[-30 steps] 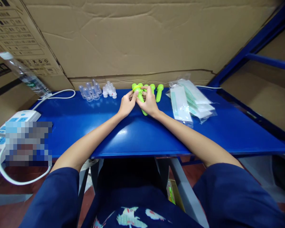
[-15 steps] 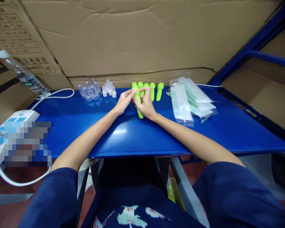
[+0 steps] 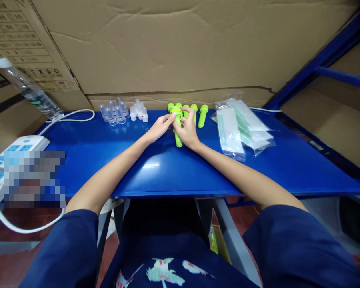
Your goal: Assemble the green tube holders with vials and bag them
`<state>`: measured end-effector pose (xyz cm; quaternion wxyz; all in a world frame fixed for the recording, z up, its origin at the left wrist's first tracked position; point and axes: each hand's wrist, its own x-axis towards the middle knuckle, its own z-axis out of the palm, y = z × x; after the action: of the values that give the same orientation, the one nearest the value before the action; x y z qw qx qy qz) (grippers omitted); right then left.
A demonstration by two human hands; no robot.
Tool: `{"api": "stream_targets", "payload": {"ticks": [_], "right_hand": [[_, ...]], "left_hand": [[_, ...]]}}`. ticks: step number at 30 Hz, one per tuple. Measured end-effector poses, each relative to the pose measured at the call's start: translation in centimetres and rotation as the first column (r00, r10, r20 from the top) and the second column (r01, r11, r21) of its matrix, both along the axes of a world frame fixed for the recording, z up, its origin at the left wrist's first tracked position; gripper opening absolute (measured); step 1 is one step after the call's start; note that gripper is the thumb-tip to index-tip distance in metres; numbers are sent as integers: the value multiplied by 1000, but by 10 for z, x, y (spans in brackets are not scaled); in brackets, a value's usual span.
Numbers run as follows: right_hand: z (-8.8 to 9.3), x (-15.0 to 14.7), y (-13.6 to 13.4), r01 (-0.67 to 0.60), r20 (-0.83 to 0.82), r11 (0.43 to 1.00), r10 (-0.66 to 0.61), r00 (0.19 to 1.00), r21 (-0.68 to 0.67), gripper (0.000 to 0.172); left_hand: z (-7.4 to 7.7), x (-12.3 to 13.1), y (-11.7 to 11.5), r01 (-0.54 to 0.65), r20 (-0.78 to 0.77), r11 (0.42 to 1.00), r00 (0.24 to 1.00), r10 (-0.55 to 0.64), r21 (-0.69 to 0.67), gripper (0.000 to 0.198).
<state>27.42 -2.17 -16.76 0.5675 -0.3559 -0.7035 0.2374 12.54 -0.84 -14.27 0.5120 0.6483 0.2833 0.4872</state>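
A lime-green flashlight-shaped piece (image 3: pixel 179 138) with a yellow band is held in both hands above the blue table (image 3: pixel 150 176), its head end away from me. My left hand (image 3: pixel 162 127) closes its thumb and fingers on the head end from the left. From the right, my right hand (image 3: pixel 188 130) wraps the handle, with a curled finger near the band. Behind my hands stand several more green flashlight-shaped pieces; the rightmost one (image 3: pixel 203 116) is in full view, the others partly covered.
Clear plastic caps (image 3: pixel 114 114) and smaller white-based ones (image 3: pixel 139 113) stand at the back left. Plastic-wrapped packets (image 3: pixel 231 130) lie at the right. A power strip (image 3: pixel 21 148) with a white cable and a water bottle (image 3: pixel 33 94) are at the left. A cardboard wall (image 3: pixel 162 52) closes the back.
The held green piece has turned more upright and shifted slightly right, with both hands following. The yellow band shows more clearly around its head.
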Motion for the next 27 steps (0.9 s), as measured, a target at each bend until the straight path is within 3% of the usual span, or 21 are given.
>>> {"api": "stream_targets", "payload": {"ticks": [5, 9, 13, 17, 21, 27], "right_hand": [[1, 0, 3, -18, -81, 999, 15, 997, -35, 84], [7, -2, -2, -64, -93, 996, 58, 994, -63, 73], [11, -1, -4, -134, -66, 982, 126, 990, -131, 67], [10, 1, -1, -193, -99, 969, 179, 979, -157, 70], [7, 0, 0, -241, -173, 958, 214, 961, -157, 71], [7, -3, -6, -205, -178, 964, 175, 968, -169, 67]], "left_hand": [[2, 2, -1, -129, 65, 985, 990, 122, 113, 57], [2, 2, 0, -259, 156, 958, 958, 239, 120, 53], [5, -3, -4, -392, 146, 899, 918, 369, 194, 41], [10, -7, -9, -427, 81, 840, 901, 426, 336, 30], [12, -7, -11, -449, 62, 811, 885, 461, 375, 25], [14, -7, -13, -442, 32, 783, 878, 478, 439, 20]]}}
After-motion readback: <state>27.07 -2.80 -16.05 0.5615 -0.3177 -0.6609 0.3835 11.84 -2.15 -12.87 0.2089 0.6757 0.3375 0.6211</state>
